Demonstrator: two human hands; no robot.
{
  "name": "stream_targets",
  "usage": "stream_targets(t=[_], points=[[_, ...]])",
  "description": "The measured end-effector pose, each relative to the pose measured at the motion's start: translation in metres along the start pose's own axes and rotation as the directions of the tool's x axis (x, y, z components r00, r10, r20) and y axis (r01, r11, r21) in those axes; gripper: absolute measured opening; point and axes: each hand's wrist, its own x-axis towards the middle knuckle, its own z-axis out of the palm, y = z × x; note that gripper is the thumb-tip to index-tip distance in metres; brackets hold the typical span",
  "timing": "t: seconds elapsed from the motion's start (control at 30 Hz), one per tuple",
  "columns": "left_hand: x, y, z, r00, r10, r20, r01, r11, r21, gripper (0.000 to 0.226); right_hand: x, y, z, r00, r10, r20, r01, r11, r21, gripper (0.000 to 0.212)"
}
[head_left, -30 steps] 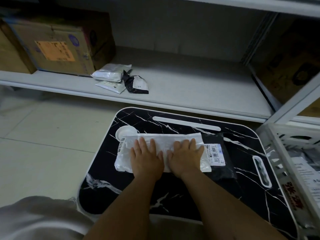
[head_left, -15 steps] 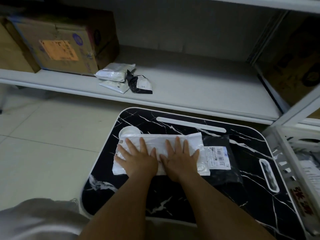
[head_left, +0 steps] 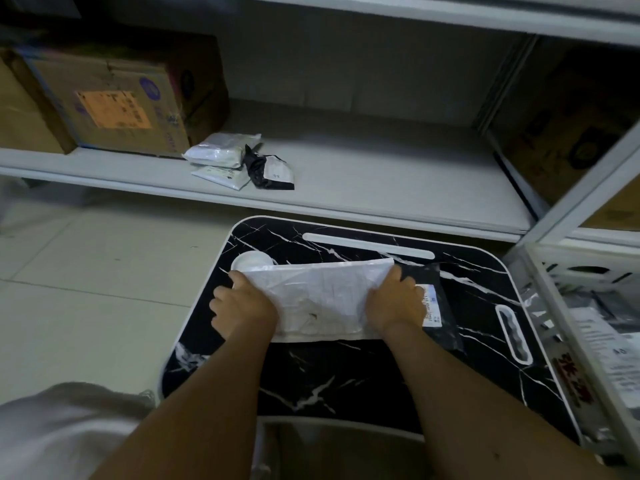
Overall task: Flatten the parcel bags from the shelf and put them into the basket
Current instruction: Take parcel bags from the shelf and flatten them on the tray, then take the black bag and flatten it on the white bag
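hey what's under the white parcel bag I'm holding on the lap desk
A black parcel bag with a shipping label lies under the white parcel bag's right end, on the marble-pattern lap desk. How far it extends underneath is hidden.

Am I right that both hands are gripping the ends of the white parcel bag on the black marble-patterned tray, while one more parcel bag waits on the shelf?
Not quite: the head view shows three parcel bags waiting on the shelf, not one. The left hand and right hand do grip the white parcel bag on the tray.

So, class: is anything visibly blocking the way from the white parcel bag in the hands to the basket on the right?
Nothing visible blocks it. The white parcel bag, gripped by the left hand and right hand, would pass over the black bag lying flat before the basket.
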Motion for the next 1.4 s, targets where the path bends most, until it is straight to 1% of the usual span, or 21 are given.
stream_targets(t=[0.1, 0.2, 0.23, 0.3, 0.37, 0.5, 0.6, 0.67, 0.73, 0.77, 0.8, 0.83, 0.9, 0.93, 1.0, 1.07, 1.23, 1.33, 1.4], points=[[-0.01, 0.002, -0.003, 1.0, -0.007, -0.03, 0.004, 0.997, -0.078, 0.056, -0.007, 0.0, -0.012, 1.0, -0.03, 0.002, 0.03, 0.998, 0.062, 0.064], [-0.017, 0.007, -0.008, 0.992, 0.059, -0.112, -0.069, 0.994, -0.086, 0.043, -0.013, 0.002, -0.027, 0.985, -0.12, -0.125, 0.123, 0.992, 0.018, 0.047], [-0.02, 0.012, -0.01, 0.988, 0.08, -0.135, -0.093, 0.991, -0.094, 0.042, -0.013, 0.004, -0.033, 0.978, -0.123, -0.167, 0.126, 0.992, 0.003, 0.042], [-0.026, 0.023, -0.012, 0.979, 0.124, -0.164, -0.144, 0.983, -0.117, 0.043, -0.009, 0.013, -0.044, 0.965, -0.099, -0.243, 0.098, 0.995, -0.017, 0.034], [-0.032, 0.037, -0.01, 0.968, 0.192, -0.161, -0.213, 0.969, -0.124, 0.043, -0.004, 0.025, -0.053, 0.953, -0.063, -0.297, 0.05, 0.997, -0.053, 0.031], [-0.042, 0.063, 0.004, 0.949, 0.283, -0.138, -0.297, 0.95, -0.094, 0.039, 0.006, 0.053, -0.06, 0.945, 0.01, -0.327, -0.038, 0.996, -0.08, 0.032], [-0.048, 0.072, 0.015, 0.944, 0.314, -0.099, -0.32, 0.946, -0.056, 0.039, 0.01, 0.066, -0.056, 0.957, 0.052, -0.284, -0.079, 0.993, -0.082, 0.037], [-0.052, 0.074, 0.022, 0.958, 0.281, -0.062, -0.28, 0.96, 0.017, 0.041, 0.013, 0.069, -0.05, 0.969, 0.093, -0.231, -0.116, 0.989, -0.09, 0.041], [-0.057, 0.075, 0.026, 0.964, 0.262, -0.047, -0.256, 0.961, 0.105, 0.045, 0.011, 0.068, -0.042, 0.963, 0.129, -0.235, -0.158, 0.982, -0.107, 0.045], [-0.059, 0.076, 0.029, 0.954, 0.295, -0.05, -0.285, 0.947, 0.147, 0.048, 0.01, 0.065, -0.038, 0.961, 0.111, -0.254, -0.145, 0.983, -0.116, 0.047], [-0.06, 0.078, 0.033, 0.929, 0.366, -0.049, -0.351, 0.917, 0.191, 0.053, 0.01, 0.062, -0.035, 0.964, 0.054, -0.261, -0.092, 0.986, -0.136, 0.05], [-0.06, 0.081, 0.036, 0.887, 0.46, -0.035, -0.439, 0.866, 0.241, 0.056, 0.01, 0.058, -0.031, 0.971, -0.036, -0.238, -0.005, 0.986, -0.167, 0.053], [-0.064, 0.087, 0.044, 0.779, 0.624, 0.059, -0.609, 0.73, 0.31, 0.059, 0.009, 0.051, -0.021, 0.974, -0.197, -0.111, 0.174, 0.966, -0.192, 0.056], [-0.066, 0.089, 0.048, 0.735, 0.668, 0.119, -0.664, 0.673, 0.324, 0.059, 0.008, 0.05, -0.016, 0.974, -0.223, -0.036, 0.213, 0.961, -0.178, 0.056], [-0.069, 0.089, 0.059, 0.684, 0.696, 0.219, -0.724, 0.609, 0.325, 0.058, 0.009, 0.053, -0.005, 0.978, -0.195, 0.081, 0.205, 0.967, -0.151, 0.057], [-0.069, 0.086, 0.069, 0.672, 0.683, 0.285, -0.738, 0.588, 0.331, 0.058, 0.008, 0.058, 0.003, 0.976, -0.157, 0.149, 0.181, 0.971, -0.157, 0.057], [-0.064, 0.081, 0.072, 0.675, 0.661, 0.33, -0.738, 0.594, 0.32, 0.057, 0.014, 0.058, 0.006, 0.968, -0.139, 0.21, 0.175, 0.971, -0.162, 0.06], [-0.058, 0.078, 0.07, 0.648, 0.663, 0.375, -0.762, 0.571, 0.307, 0.06, 0.013, 0.055, 0.007, 0.971, -0.116, 0.21, 0.162, 0.962, -0.221, 0.061], [-0.047, 0.078, 0.06, 0.612, 0.673, 0.416, -0.791, 0.53, 0.306, 0.061, 0.013, 0.046, 0.004, 0.981, -0.117, 0.153, 0.16, 0.939, -0.306, 0.06]])
